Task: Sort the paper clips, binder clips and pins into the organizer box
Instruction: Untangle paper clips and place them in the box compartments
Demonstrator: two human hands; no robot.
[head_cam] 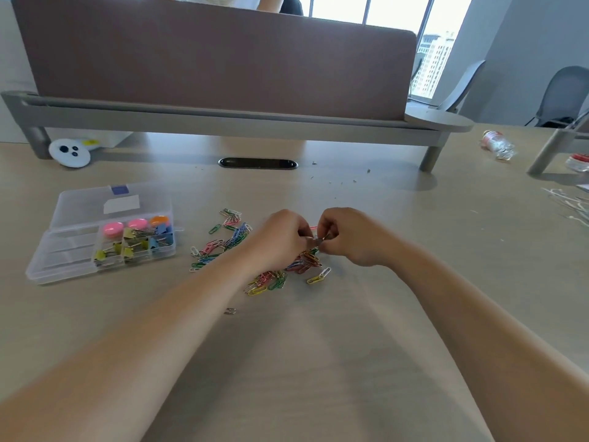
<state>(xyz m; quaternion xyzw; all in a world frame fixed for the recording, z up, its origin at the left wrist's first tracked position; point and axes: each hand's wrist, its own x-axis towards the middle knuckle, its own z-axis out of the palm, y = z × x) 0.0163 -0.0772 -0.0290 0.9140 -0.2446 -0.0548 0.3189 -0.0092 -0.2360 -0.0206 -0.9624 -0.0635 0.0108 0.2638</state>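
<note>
Over the coloured wire paper clips (237, 240) heaped mid-tabletop, the left hand (280, 239) and right hand (349, 237) both pinch one small clip (318, 240) with curled fingers, likely to untangle it. The clear plastic organizer box (63, 250) sits toward the left edge.

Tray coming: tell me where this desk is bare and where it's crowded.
Bare: near desk between the forearms, bar one stray clip; the stretch right of the right hand. Crowded: from the organizer box across the paper clips to the left hand.

The organizer box (63, 261), binder clips (137, 243) seemingly inside, lies left of paper clips (232, 241).
</note>
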